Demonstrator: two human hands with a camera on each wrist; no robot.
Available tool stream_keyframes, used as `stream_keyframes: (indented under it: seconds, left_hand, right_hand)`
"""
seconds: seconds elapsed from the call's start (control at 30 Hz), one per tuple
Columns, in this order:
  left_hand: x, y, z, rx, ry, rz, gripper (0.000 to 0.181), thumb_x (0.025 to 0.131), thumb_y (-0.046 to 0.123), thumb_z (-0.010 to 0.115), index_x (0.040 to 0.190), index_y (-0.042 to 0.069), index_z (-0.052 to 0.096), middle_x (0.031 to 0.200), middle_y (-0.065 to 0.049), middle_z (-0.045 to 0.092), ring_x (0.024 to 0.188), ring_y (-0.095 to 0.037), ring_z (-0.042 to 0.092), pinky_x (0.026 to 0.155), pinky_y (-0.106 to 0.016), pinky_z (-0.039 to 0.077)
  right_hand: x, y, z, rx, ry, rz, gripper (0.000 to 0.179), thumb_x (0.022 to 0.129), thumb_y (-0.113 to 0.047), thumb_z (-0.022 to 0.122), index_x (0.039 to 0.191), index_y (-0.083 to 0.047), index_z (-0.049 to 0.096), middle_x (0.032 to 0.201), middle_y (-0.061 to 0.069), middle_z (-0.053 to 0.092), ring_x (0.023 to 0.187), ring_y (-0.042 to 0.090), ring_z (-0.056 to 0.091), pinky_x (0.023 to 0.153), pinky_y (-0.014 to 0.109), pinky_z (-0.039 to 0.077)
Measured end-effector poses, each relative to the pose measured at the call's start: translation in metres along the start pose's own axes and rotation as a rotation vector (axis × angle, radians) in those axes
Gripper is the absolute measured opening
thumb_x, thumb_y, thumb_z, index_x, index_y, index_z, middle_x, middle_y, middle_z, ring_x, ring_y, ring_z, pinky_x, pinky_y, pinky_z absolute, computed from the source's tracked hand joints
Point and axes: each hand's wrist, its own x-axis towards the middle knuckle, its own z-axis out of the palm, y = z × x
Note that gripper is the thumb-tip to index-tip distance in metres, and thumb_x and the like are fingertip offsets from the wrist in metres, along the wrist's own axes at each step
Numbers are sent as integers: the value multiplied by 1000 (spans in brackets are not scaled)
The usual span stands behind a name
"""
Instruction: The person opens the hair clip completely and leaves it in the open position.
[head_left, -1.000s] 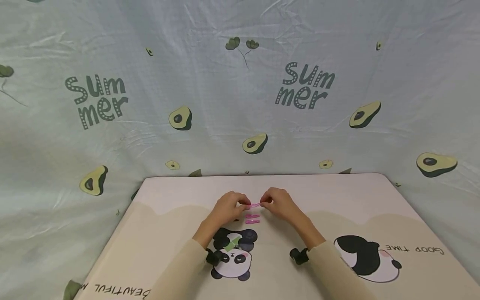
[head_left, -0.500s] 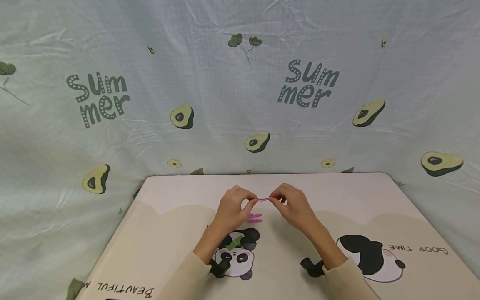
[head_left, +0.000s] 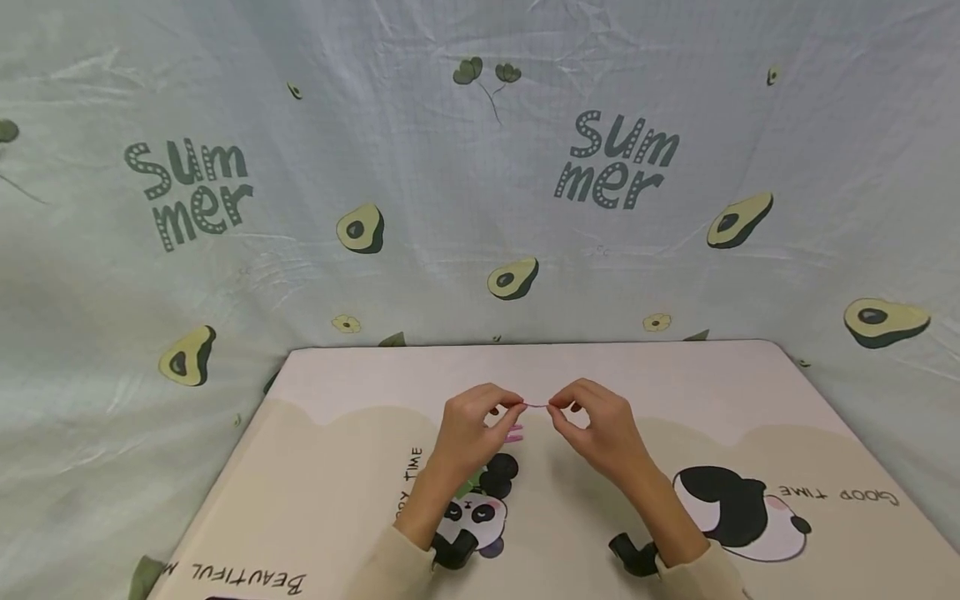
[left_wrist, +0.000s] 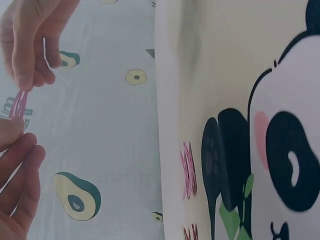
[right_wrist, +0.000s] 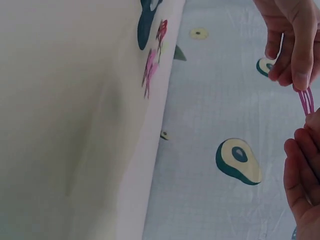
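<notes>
The cloth (head_left: pixel 427 175) hangs behind the desk (head_left: pixel 315 467), whose straight far edge and rounded corners lie beyond the hands. Desk surface stretches wide to either side, with a panda print (head_left: pixel 483 521) near the left forearm. The left hand (head_left: pixel 472 421) and right hand (head_left: pixel 596 425) are raised off the desk, facing each other with a narrow gap between the fingertips. Each pinches one end of a pink clip (head_left: pixel 536 406), which spans that gap roughly level. Two more clips (head_left: pixel 514 433) lie on the desk near the panda's ears, partly hidden by the left hand in the head view.
</notes>
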Motion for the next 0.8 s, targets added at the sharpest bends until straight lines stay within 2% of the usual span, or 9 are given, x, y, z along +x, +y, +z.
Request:
stream_keyframes:
  seconds: [0.2,0.5,0.67,0.8]
  left_hand:
    - [-5,-1,0,10,35,34,10,83,10,85,91,8,78,83,-1,77,76,-12,70,70,-21,58]
    - [-6,4,-3,-14,48,17,9,85,11,84,92,9,78,85,0,77,80,-12,71,75,-21,59]
    - [-9,7,-3,-42,48,0,8,87,11,82,93,9,78,86,0,77,80,-12,71,74,-20,58]
    - [-11,8,-2,-49,76,-7,10,85,9,83,94,9,78,86,-1,77,79,-13,71,69,-17,56]
  right_hand:
    - [0,1,2,26,19,-20,22,76,1,87,91,-9,74,85,-2,74,76,11,66,68,32,61]
    - [1,-4,-1,23,65,-31,22,75,0,88,91,-9,75,85,-1,74,74,17,67,65,22,56]
    - [-3,-7,-3,23,91,-22,24,73,2,89,90,-9,75,84,-3,74,74,12,66,65,23,56]
    - [-5,-9,-1,34,89,-22,25,73,2,89,89,-11,74,83,-5,73,74,8,64,67,20,55]
